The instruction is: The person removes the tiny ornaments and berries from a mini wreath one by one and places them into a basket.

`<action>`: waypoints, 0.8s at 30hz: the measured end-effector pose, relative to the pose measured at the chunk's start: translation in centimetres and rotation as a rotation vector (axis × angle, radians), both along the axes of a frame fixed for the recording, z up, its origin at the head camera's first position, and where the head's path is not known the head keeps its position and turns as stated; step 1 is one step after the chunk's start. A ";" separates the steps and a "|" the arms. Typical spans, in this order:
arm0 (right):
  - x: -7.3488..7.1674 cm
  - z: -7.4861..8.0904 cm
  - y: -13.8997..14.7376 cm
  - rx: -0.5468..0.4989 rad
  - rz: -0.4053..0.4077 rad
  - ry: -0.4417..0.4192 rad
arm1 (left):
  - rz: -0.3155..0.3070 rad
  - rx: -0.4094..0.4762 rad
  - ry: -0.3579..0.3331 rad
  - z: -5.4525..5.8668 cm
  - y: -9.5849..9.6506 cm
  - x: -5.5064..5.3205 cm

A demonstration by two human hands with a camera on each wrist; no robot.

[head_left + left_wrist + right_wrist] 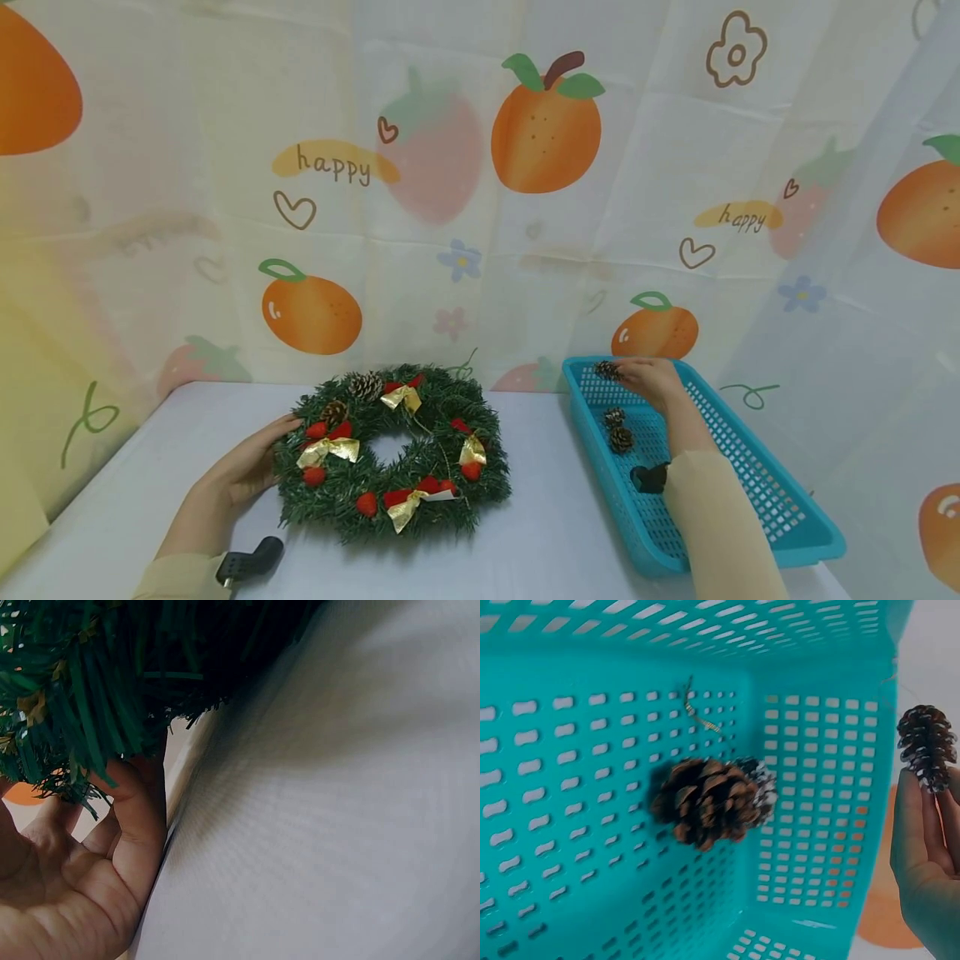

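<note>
A green Christmas wreath point(442, 400) with gold bows, red berries and two pine cones lies on the white table. At its left edge my left hand point(247, 467) grips the greenery; in the left wrist view the fingers point(139, 817) reach in under the needles, their tips hidden. My right hand point(656, 383) pinches a pine cone point(928, 746) with whitish scale tips by its end, over the far end of the blue basket point(611, 492). Below it in the basket rest a brown pine cone point(705, 801) and a white-tipped pine cone point(763, 793).
A short gold twist of cord point(697, 712) lies in the basket near the cones. The basket stands to the right of the wreath, its far rim near the hanging fruit-print cloth point(480, 275). White tabletop point(540, 500) shows between wreath and basket.
</note>
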State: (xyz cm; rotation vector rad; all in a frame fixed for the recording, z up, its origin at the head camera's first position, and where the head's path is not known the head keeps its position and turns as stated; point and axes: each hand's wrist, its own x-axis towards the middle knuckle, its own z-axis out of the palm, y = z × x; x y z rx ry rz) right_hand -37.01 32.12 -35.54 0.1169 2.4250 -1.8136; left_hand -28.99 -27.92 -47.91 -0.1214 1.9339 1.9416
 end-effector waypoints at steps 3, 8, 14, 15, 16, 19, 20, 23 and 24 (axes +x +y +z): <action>0.2 -0.4 0.5 -0.005 -0.014 -0.012 | 0.010 -0.002 -0.003 0.0 0.0 0.0; 0.3 -0.9 1.4 0.006 -0.032 -0.028 | -0.004 -0.002 0.001 0.1 0.0 0.1; 0.4 -1.5 1.9 0.018 -0.081 -0.041 | 0.012 0.020 -0.006 0.2 -0.1 0.1; 0.5 -1.5 2.0 0.015 -0.092 -0.042 | 0.012 0.022 -0.004 0.2 -0.1 0.1; 0.6 -1.6 2.1 0.016 -0.101 -0.039 | 0.011 0.029 -0.004 0.2 -0.1 0.1; 0.8 -1.7 2.3 -0.024 -0.134 -0.051 | 0.011 0.034 -0.002 0.3 -0.1 0.2; 0.9 -1.7 2.4 -0.047 -0.145 -0.057 | 0.010 0.035 -0.002 0.3 -0.1 0.2; 0.9 -2.0 2.8 -0.091 -0.190 -0.080 | 0.007 0.027 0.000 0.3 0.0 0.2; 0.9 -2.0 3.0 -0.096 -0.200 -0.085 | 0.006 0.022 0.001 0.2 0.0 0.2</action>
